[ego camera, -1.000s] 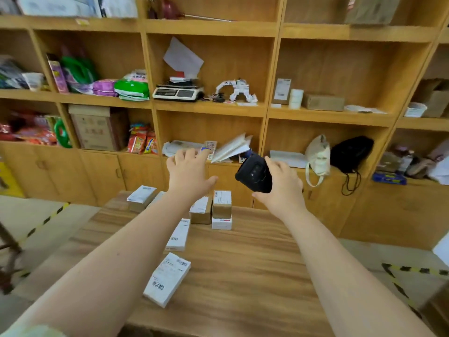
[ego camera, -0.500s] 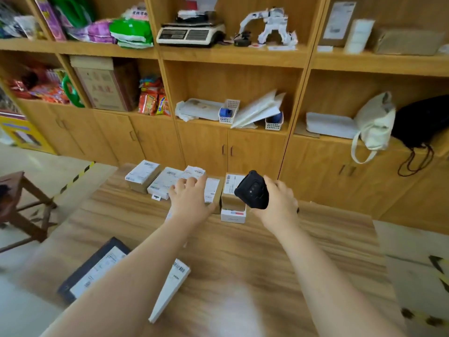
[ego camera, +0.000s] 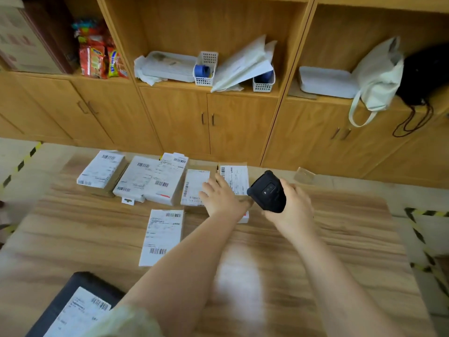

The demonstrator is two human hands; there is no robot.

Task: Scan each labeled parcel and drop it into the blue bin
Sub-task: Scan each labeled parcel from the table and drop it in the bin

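Several labeled parcels lie in a row along the far edge of the wooden table (ego camera: pixel 340 239). My left hand (ego camera: pixel 220 199) reaches over them with fingers stretched. It lies across a brown parcel (ego camera: pixel 195 187) and the box beside it (ego camera: pixel 235 177), both with white labels. My right hand (ego camera: pixel 289 205) grips a black handheld scanner (ego camera: pixel 267 192) just right of that box. A long white parcel (ego camera: pixel 162 235) lies nearer to me. A black parcel (ego camera: pixel 73 307) with a white label sits at the near left corner. No blue bin is in view.
Wooden cabinets and shelves (ego camera: pixel 209 122) stand right behind the table, holding papers, small white baskets, snack packs, a white tote bag (ego camera: pixel 376 76) and a black bag. Yellow-black floor tape (ego camera: pixel 422 234) runs along the right and left of the table.
The view has tilted down toward the table. Both hands have come down over the row of parcels, and my left hand has shifted right toward the box beside the scanner.
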